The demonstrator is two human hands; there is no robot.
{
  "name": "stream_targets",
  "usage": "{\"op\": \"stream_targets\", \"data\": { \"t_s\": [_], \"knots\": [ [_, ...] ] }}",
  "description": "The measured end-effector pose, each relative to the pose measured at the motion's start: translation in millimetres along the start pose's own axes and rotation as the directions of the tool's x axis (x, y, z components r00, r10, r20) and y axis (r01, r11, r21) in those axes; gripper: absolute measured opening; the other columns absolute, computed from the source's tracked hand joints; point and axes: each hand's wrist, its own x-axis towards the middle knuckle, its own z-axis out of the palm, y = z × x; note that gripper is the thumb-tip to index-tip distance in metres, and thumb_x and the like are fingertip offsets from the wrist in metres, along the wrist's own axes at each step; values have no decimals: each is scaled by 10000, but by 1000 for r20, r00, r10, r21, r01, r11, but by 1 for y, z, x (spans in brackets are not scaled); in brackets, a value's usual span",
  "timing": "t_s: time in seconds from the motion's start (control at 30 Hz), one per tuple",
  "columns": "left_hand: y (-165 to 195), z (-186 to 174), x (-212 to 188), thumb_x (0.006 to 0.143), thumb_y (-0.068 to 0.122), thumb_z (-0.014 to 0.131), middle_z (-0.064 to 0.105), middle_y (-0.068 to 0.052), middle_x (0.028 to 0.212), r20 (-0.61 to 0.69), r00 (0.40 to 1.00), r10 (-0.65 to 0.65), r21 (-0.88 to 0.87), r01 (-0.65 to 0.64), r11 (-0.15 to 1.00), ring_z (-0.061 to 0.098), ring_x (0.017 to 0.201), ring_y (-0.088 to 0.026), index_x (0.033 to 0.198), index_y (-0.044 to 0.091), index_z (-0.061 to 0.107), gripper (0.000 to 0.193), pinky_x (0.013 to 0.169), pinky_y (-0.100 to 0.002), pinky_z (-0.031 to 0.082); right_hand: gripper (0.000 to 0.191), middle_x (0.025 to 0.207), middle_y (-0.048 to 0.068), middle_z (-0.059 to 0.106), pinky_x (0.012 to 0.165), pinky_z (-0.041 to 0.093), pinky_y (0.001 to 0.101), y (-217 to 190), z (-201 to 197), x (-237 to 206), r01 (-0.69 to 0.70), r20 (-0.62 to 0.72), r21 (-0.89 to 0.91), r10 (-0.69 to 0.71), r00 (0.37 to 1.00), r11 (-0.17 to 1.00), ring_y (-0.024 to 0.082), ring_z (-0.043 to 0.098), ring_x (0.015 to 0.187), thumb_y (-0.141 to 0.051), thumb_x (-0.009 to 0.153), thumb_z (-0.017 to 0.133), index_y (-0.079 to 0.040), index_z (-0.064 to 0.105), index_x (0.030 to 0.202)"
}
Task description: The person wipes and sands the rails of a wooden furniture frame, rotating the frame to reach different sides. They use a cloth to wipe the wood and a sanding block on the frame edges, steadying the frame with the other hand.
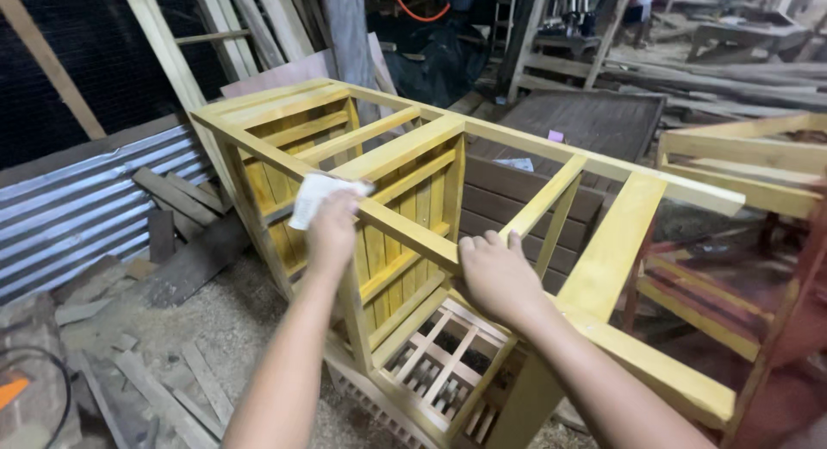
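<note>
Frame: yellow-stained wooden frame, open slatted construction, standing on the sawdust-covered floor at the centre of the view; its top rails run from upper left to lower right.
Near rail: long top rail of the frame, closest to the person; both hands are on it.
Left hand: left hand laid palm-down on the near rail, fingers curled and pressing a pale folded sheet against the wood.
Sheet: pale sheet, paper-like, creased, sticking out ahead of the fingers of the left hand and lying flat on the rail; whether it is abrasive paper or cloth cannot be told.
Right hand: right hand gripping the same rail further right, fingers wrapped over the top edge, nothing else held.
Inside the frame: slatted side panel in the same yellow finish; below, a lattice grid of pale strips near the floor.
Right of frame: second yellow frame, unpainted underside parts reddish, well apart from the hands.
Behind frame: dark slatted wooden panel lying flat.
Left of frame: corrugated metal sheeting, with loose offcut planks scattered beside it.
Lower left corner: black cable looped on the floor.
</note>
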Motion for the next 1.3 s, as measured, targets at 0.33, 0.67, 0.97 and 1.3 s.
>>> {"op": "stream_targets", "data": {
  "t_s": [0.33, 0.67, 0.97, 1.3],
  "knots": [
    [109, -4, -54, 936, 327, 654, 757, -48, 1117, 377, 919, 116, 150, -184, 971, 690, 1107, -271, 1094, 176, 762, 244, 1113, -474, 447, 468, 1126, 186, 658, 1094, 354, 665, 0, 14, 5, 31, -40, 8, -31, 999, 999, 363, 556, 1211, -369, 881, 714, 1, 565, 1127],
    [69, 2, -45, 954, 245, 622, 715, -19, 1320, 257, 915, 311, -85, -300, 950, 630, 1294, -238, 1235, 187, 735, 308, 1128, -451, 430, 400, 1125, 134, 653, 1092, 371, 592, 3, 10, -4, 49, -36, -54, -51, 998, 997, 322, 560, 1196, -331, 868, 658, -39, 559, 1123],
    [-96, -41, 70, 946, -39, 533, 759, -87, 1219, 148, 969, 198, -200, -167, 966, 690, 1200, -241, 1072, 72, 759, 282, 1115, -383, 503, 624, 1139, 125, 653, 1120, 339, 496, -2, -19, -7, -104, 127, -45, 109, 986, 994, 312, 546, 1187, -673, 888, 548, -106, 600, 1143],
    [-119, -55, 97, 1094, 125, 493, 718, -131, 1199, 133, 982, -135, 58, 128, 990, 658, 1136, -322, 1194, 89, 722, 252, 999, -428, 495, 845, 1240, 171, 593, 1061, 418, 466, -47, -13, 69, -236, 104, 69, 228, 968, 969, 354, 533, 1226, -728, 812, 595, -87, 553, 1361]
  ]
}}
